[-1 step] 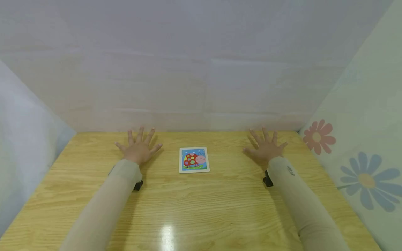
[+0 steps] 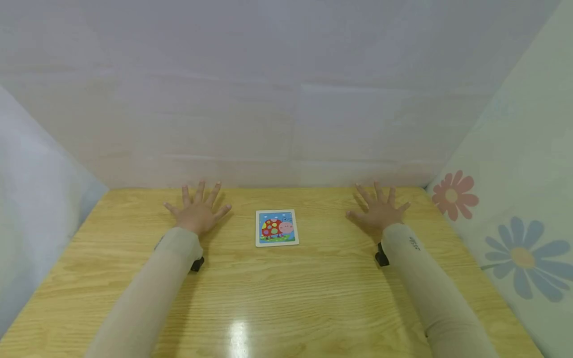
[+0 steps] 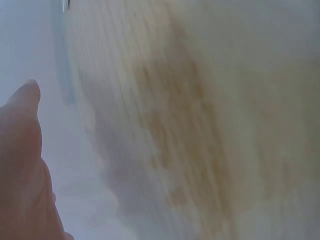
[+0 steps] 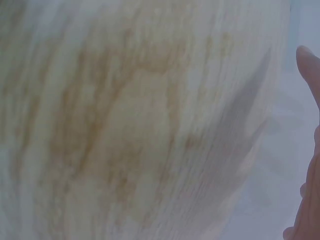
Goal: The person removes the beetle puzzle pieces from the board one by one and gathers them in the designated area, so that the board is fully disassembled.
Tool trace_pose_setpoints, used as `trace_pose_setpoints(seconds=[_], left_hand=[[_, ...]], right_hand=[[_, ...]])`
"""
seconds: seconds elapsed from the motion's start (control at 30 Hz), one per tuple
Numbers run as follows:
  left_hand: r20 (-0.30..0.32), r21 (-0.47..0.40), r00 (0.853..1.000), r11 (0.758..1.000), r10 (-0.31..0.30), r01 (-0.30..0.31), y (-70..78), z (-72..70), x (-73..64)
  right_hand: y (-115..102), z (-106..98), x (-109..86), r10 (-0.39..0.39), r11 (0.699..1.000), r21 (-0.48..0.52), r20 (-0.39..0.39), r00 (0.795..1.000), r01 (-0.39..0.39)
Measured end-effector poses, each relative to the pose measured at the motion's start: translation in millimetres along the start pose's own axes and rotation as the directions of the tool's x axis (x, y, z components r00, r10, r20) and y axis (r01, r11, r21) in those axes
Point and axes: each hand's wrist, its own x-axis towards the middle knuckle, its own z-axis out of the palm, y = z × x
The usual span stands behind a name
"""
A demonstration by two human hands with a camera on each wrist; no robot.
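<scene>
A square picture puzzle or card (image 2: 277, 228) with a white border lies flat on the wooden table (image 2: 286, 298), between the two hands. Its picture is a red, spotted ladybug on a blue and green ground. To its left, my left hand (image 2: 195, 215) is spread with straight fingers near the table's far edge, holding nothing. My right hand (image 2: 379, 213) is spread the same way on the other side, also holding nothing. Neither hand touches the square. The left wrist view shows part of the left hand (image 3: 22, 135) beside blurred wood grain; the right wrist view shows the right hand (image 4: 311, 150) at its edge.
A pale cloth backdrop (image 2: 286, 99) rises behind the table's far edge. Another pale sheet (image 2: 40, 199) hangs on the left. On the right stands a panel with a red flower (image 2: 455, 195) and a blue flower (image 2: 528, 258). Dark wrist devices (image 2: 382, 255) show below the sleeves.
</scene>
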Motion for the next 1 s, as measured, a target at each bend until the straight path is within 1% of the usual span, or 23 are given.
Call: trace_pose_setpoints(seconds=[0.13, 0.23, 0.4, 0.5, 0.63, 0.7, 0.9, 1.0], left_hand=[[-0.001, 0.003, 1.000, 1.000, 0.005, -0.005, -0.3, 0.1, 2.7], [0.005, 0.000, 1.000, 1.000, 0.008, -0.008, 2.2, -2.1, 2.7], [0.014, -0.003, 1.000, 1.000, 0.009, -0.009, 5.3, -4.9, 0.5], [0.013, -0.006, 1.000, 1.000, 0.009, -0.008, 2.6, -2.3, 3.2], [0.016, -0.007, 1.000, 1.000, 0.004, -0.004, -0.9, 0.5, 5.3], [0.016, -0.008, 1.000, 1.000, 0.000, 0.000, 0.7, -1.0, 3.2], [0.020, -0.003, 1.000, 1.000, 0.015, -0.015, 5.3, -6.9, -4.0], [0.016, 0.001, 1.000, 1.000, 0.016, -0.016, 6.6, -7.1, -5.4]], right_hand=[[1.4, 0.4, 4.6, 0.003, 1.000, 0.000, -0.004, 1.000, -0.003], [0.4, -1.0, 6.2, 0.002, 1.000, -0.002, -0.001, 1.000, -0.002], [-4.5, -5.3, 2.5, 0.002, 1.000, 0.016, 0.025, 1.000, -0.003], [-6.5, -8.1, 0.0, -0.001, 1.000, 0.028, 0.032, 0.999, 0.000], [-6.8, -9.9, -0.5, -0.006, 0.999, 0.042, 0.021, 1.000, 0.005], [-6.0, -9.5, 0.2, -0.008, 0.999, 0.048, 0.016, 1.000, 0.007], [-4.2, -3.9, 3.3, -0.019, 0.998, 0.056, -0.001, 1.000, 0.019], [-4.5, -2.7, 4.6, -0.025, 0.998, 0.061, 0.002, 1.000, 0.025]])
